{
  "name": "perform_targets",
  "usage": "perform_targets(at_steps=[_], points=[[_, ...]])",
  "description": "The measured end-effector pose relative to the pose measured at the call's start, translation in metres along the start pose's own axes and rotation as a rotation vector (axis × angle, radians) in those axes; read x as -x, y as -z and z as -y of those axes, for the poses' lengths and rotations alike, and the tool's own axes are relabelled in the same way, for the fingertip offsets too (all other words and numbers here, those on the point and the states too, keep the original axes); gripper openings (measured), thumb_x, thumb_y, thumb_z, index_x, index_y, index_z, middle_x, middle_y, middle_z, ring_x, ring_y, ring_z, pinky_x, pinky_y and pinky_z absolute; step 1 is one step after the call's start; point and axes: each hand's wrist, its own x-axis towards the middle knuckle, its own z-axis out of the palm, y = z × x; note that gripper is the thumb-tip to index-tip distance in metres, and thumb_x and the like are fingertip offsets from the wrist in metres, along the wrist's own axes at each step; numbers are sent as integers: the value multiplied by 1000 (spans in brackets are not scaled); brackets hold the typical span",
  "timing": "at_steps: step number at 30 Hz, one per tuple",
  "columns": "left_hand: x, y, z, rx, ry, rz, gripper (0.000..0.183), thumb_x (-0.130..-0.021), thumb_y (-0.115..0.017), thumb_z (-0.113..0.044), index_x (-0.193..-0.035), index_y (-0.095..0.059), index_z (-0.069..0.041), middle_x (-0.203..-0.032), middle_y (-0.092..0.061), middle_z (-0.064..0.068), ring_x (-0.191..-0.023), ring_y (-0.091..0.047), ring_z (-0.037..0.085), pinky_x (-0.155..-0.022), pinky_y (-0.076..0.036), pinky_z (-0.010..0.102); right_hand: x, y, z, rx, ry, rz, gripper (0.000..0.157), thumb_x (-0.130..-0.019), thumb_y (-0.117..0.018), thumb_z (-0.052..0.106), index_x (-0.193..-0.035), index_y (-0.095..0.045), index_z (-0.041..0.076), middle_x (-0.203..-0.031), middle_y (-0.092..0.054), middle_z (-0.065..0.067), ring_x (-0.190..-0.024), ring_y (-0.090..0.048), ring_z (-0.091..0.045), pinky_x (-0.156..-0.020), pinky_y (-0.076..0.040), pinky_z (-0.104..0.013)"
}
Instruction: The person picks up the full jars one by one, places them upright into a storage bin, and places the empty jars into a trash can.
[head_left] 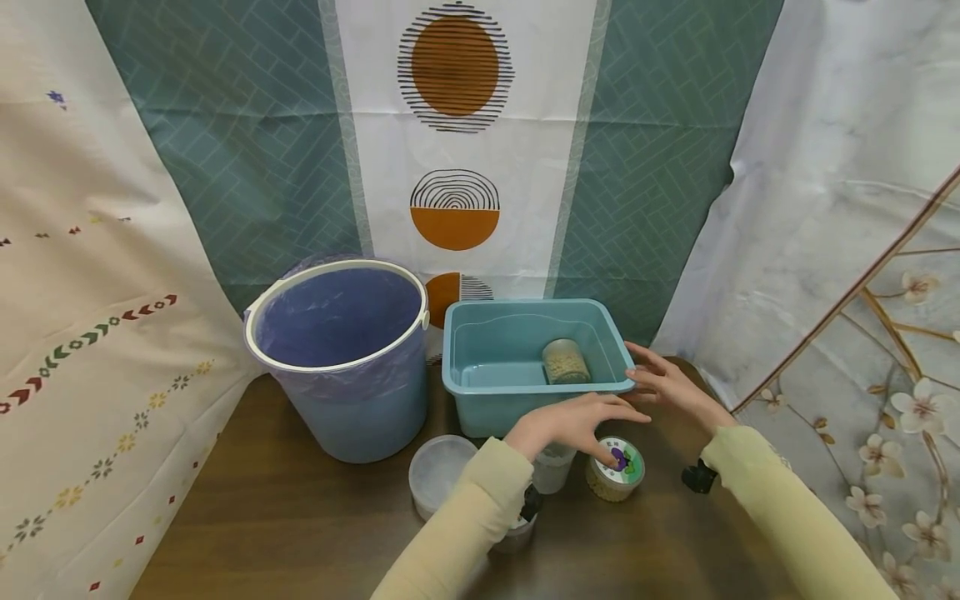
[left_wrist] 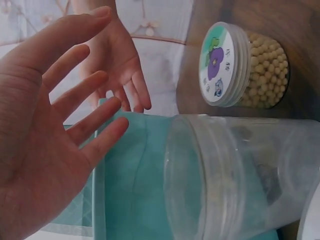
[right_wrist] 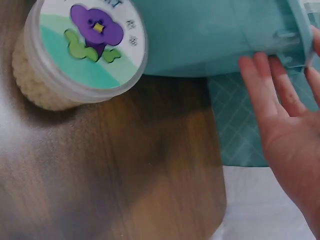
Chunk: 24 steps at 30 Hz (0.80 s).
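Observation:
In the head view a teal plastic basin holds a jar of pale round pieces lying on its side. My right hand is at the basin's right side; its extended fingertips appear to touch the wall below the rim. The left hand hovers before the basin's front, fingers spread, nothing in its grasp. Below its thumb stands a lidded jar with a purple flower label, filled with small beige balls in the left wrist view. Beside it, a clear jar stands close to the basin, partly hidden by my left hand.
A blue bucket with a white rim and plastic liner stands left of the basin. Nearer me are a round translucent container and another jar, partly covered by my left sleeve. Patterned cloths surround the brown wooden table.

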Motion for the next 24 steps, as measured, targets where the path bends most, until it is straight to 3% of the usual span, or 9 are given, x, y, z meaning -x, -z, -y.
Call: perform_targets(at_steps=[8, 14, 18, 24], points=[[-9, -13, -5, -22, 14, 16, 73, -89, -74, -32, -153, -38, -27, -158, -37, -5, -146, -34, 14, -117, -30, 25, 0, -1, -9, -92, 15, -3, 70, -105, -47, 25, -160, -4, 19, -153, -25, -31, -106, -67, -6, -93, -56, -31], [-19, -32, -11, -65, 7, 36, 74, -89, -74, -37, -153, -37, -30, -158, -36, -3, -144, -36, 13, -116, -31, 23, 1, -1, -11, -117, 11, 0, 71, -105, -48, 23, -161, -5, 20, -153, -25, -33, -106, -67, -5, -100, -52, -42], [-23, -46, -15, -74, 57, 33, 77, -86, -75, -42, -152, -36, -34, -159, -34, -7, -144, -35, 12, -116, -32, 23, 1, -1, -11, -124, 8, 5, 71, -105, -48, 22, -161, -4, 21, -155, -23, -33, -106, -67, -5, -103, -49, -46], [-27, -66, -14, -125, 152, 9, 80, -83, -77, -47, -151, -35, -40, -159, -31, -13, -147, -30, 11, -115, -34, 25, -2, -2, -13, -130, 19, 9, 68, -106, -46, 22, -161, -5, 22, -157, -22, -31, -107, -67, -4, -98, -53, -35]])
